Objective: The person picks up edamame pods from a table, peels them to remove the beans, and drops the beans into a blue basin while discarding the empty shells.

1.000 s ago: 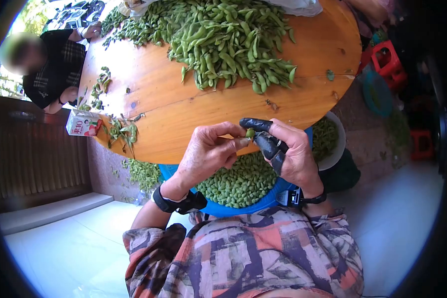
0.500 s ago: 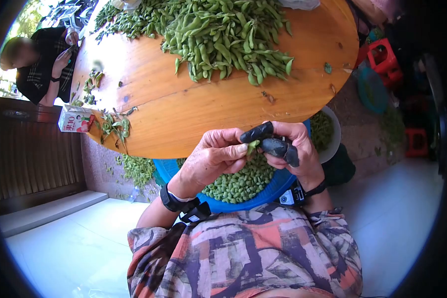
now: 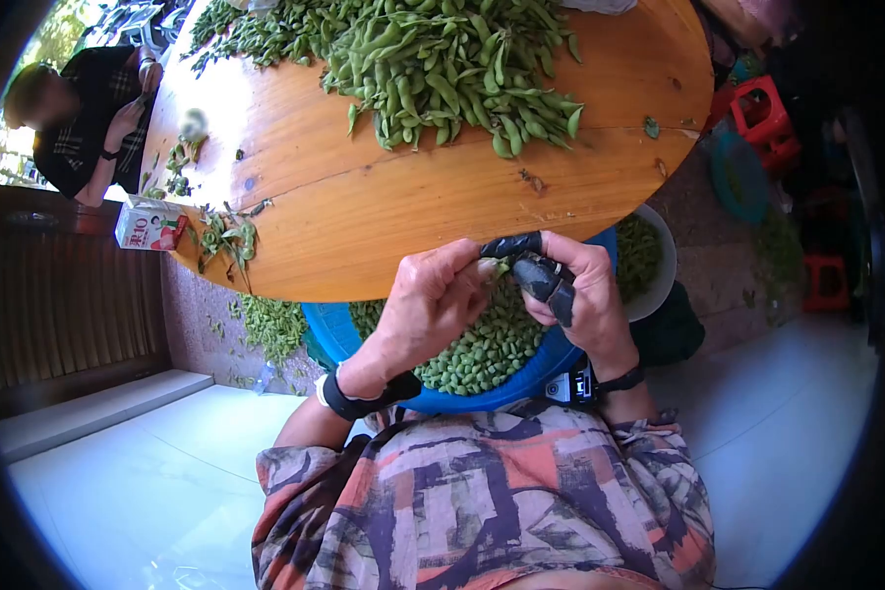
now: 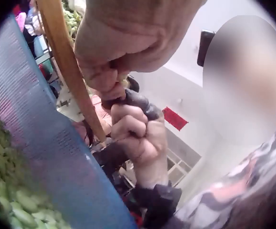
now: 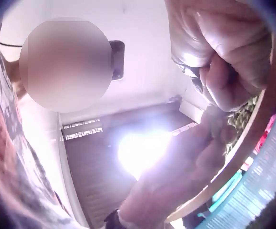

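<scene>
In the head view, my left hand (image 3: 428,305) and right hand (image 3: 588,295) meet above a blue basin (image 3: 559,346) of shelled green beans (image 3: 477,359). A small green pod (image 3: 502,265) is between their fingertips, mostly covered. The left thumb and fingers pinch it from one side. Black coverings wrap the right thumb and forefinger, which are curled round its other side. In the left wrist view, the left hand (image 4: 133,38) touches the dark-covered fingertips of the right hand (image 4: 140,129). Whole pods (image 3: 433,79) lie heaped on the wooden table (image 3: 364,231).
A carton (image 3: 147,226) stands at the table's left edge beside loose husks (image 3: 228,239). Another person (image 3: 93,123) sits at the upper left. Right of the basin is a pale bowl (image 3: 669,265) of pods, with red stools (image 3: 765,123) beyond.
The hands have stayed together at the pod, which is now more hidden by the left fingers. The left hand has turned slightly. The other person has drawn both hands together.
</scene>
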`<state>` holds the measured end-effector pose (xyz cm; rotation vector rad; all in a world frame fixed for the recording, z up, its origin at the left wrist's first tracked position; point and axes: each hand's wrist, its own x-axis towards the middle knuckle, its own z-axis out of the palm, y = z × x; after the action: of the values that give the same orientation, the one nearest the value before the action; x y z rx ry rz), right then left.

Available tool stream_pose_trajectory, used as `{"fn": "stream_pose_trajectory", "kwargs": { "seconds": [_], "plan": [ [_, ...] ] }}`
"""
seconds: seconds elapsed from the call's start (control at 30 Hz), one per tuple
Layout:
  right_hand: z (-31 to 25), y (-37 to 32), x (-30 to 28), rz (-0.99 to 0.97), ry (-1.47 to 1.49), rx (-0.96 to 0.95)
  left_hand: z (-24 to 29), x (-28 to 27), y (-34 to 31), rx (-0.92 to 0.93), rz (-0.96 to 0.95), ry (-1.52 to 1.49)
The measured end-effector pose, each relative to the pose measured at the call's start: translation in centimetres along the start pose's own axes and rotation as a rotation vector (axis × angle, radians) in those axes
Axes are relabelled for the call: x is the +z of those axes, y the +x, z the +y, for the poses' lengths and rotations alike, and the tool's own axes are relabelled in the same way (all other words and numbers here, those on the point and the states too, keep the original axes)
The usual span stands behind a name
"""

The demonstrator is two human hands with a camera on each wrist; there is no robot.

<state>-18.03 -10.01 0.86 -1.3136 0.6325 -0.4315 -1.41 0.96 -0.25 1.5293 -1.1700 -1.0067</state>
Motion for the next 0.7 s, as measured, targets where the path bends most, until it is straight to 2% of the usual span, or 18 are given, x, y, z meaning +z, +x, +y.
{"fn": "stream_pose_trajectory", "kwargs": {
  "seconds": [0.03, 0.07, 0.13, 0.2, 0.27, 0.33, 0.4, 0.43, 0.47, 0.53, 0.6, 0.7],
  "plan": [
    [0.3, 0.0, -0.1, -0.049, 0.155, 0.025, -0.2, -0.3, 0.1, -0.119, -0.059, -0.189],
    [0.5, 0.0, -0.1, -0.099, 0.311, 0.052, 0.1, -0.8, 0.2, -0.12, -0.055, -0.189],
    [0.0, -0.2, 0.2, -0.078, 0.2, 0.062, 1.3, -1.8, 0.4, -0.327, -0.193, -0.508],
    [0.0, -0.1, 0.6, -0.057, 0.088, 0.068, 0.9, -2.0, 0.3, -0.348, -0.206, -0.575],
    [0.6, 0.1, 1.3, 0.111, -0.476, -0.539, 0.5, -1.5, 0.1, -0.281, -0.177, -0.727],
    [0.4, -0.5, 1.6, 0.097, -0.56, -0.567, 0.4, -1.0, -0.2, -0.262, -0.149, -0.83],
    [0.0, -1.3, 3.1, 0.211, -0.796, -0.732, 0.2, -0.5, -0.4, -0.242, -0.116, -0.932],
    [1.2, -1.3, 3.3, 0.231, -0.822, -0.794, -0.1, -0.1, -0.5, -0.208, -0.074, -0.992],
    [1.2, -1.2, 3.3, 0.227, -0.821, -0.794, -0.3, 0.1, -0.6, -0.172, -0.03, -1.052],
    [1.1, -1.2, 3.2, 0.229, -0.854, -0.806, -0.2, 0.1, -0.5, -0.207, 0.005, -0.964],
    [0.8, -0.6, 3.1, 0.24, -0.804, -0.806, -0.7, 0.3, -0.2, -0.102, -0.032, -1.033],
    [0.8, -0.1, 2.9, 0.259, -0.63, -0.607, 0.0, 1.2, -0.3, -0.138, 0.032, -1.087]
  ]
}}
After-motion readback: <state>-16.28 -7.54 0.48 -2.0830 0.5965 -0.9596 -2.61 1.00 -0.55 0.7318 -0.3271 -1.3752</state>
